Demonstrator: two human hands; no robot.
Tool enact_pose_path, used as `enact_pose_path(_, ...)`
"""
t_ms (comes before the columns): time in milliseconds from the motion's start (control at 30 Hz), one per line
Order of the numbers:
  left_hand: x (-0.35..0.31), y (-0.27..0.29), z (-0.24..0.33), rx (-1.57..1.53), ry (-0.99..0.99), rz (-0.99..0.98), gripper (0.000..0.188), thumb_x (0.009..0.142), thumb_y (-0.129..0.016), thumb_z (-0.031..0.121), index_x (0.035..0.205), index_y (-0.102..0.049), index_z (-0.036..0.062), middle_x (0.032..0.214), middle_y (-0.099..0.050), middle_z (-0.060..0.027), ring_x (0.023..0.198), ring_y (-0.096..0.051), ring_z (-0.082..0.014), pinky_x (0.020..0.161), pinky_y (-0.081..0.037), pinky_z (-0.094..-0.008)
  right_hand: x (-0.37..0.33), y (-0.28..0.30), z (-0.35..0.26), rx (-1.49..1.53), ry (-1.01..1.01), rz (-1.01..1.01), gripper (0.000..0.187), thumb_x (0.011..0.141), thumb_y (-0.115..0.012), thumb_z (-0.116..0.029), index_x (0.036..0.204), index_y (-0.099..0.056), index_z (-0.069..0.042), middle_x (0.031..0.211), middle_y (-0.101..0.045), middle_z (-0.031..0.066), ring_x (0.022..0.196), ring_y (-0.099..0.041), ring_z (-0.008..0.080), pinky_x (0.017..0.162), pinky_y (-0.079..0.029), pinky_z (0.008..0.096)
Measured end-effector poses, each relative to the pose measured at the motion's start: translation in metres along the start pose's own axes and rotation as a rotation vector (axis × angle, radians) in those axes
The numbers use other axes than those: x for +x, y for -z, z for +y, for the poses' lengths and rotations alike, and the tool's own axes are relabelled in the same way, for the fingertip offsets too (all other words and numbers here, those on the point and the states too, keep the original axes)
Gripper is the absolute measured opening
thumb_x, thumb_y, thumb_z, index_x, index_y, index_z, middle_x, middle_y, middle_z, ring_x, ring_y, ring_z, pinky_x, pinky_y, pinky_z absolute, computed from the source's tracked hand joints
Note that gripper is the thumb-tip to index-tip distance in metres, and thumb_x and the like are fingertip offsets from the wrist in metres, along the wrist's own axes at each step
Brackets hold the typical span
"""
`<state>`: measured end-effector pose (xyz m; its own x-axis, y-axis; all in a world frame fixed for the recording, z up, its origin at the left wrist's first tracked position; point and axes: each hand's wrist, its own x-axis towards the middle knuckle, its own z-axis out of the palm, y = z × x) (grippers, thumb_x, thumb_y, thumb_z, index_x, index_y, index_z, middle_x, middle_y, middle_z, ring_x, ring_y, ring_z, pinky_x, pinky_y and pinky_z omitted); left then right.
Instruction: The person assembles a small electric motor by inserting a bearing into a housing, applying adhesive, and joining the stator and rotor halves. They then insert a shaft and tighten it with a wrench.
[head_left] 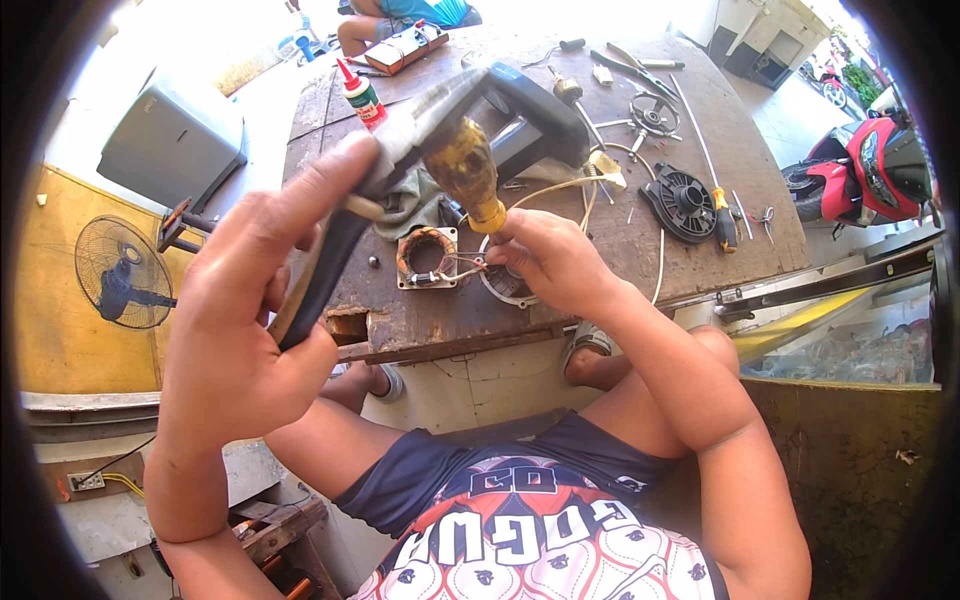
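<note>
My left hand (pixel 240 290) is raised and closed round a dark-handled tool (pixel 318 275); its metal head is smeared by motion, so its exact kind does not show. That head is close to the worn yellow handle of a screwdriver (pixel 463 170), which my right hand (pixel 550 255) pinches near the collar. Fingers hide the screwdriver's blade. Thin wires show by my right fingertips, running from a square motor stator (pixel 401 280) with copper windings. Partly behind that hand lies a round metal motor housing (pixel 497 290). Both parts rest on the wooden table (pixel 590 290).
A black plastic fan part (pixel 550 125) and glue bottle (pixel 362 92) stand beyond my hands. To the right lie a black round cover (pixel 685 203), a yellow-black screwdriver (pixel 723 220), a metal bracket (pixel 655 115) and pliers (pixel 640 72). Another person (pixel 400 15) sits behind the table.
</note>
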<state>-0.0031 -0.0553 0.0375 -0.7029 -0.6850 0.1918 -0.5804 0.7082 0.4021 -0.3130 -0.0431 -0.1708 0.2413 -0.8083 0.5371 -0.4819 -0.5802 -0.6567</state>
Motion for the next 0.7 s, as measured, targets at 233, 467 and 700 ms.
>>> enact_pose_path(233,-0.009,0.033,0.010,-0.363,0.105,0.732,0.071,0.084,-0.056,0.002,0.154,-0.052,-0.0089,0.126,-0.064,-0.0127,0.104,-0.059,-0.0162,0.096,-0.049,-0.0293,0.002,-0.001,0.002,-0.061,0.026,0.002,0.025,0.100,-0.077,-0.015,0.121,-0.068,-0.004,0.105,-0.075,0.0173,0.097,-0.074,0.0413,0.083,-0.058,0.0511)
enact_pose_path(467,-0.004,-0.026,0.003,-0.256,-0.014,0.099,0.098,0.067,-0.051,-0.007,0.165,-0.050,-0.0014,0.166,-0.056,-0.0178,0.153,-0.053,-0.0258,0.128,-0.037,-0.0392,0.001,0.000,-0.001,-0.067,-0.012,-0.009,0.024,0.100,-0.078,-0.015,0.119,-0.067,-0.003,0.102,-0.074,0.0180,0.095,-0.072,0.0425,0.082,-0.057,0.0511)
enact_pose_path(700,-0.010,-0.020,-0.004,-0.287,0.046,0.134,0.101,0.064,-0.052,-0.001,0.165,-0.050,-0.0012,0.168,-0.054,-0.0171,0.153,-0.053,-0.0245,0.129,-0.038,-0.0403,-0.003,0.000,-0.004,0.130,-0.097,0.185,0.018,0.103,-0.077,-0.011,0.111,-0.065,-0.001,0.095,-0.069,0.0169,0.087,-0.071,0.0389,0.078,-0.056,0.0459)
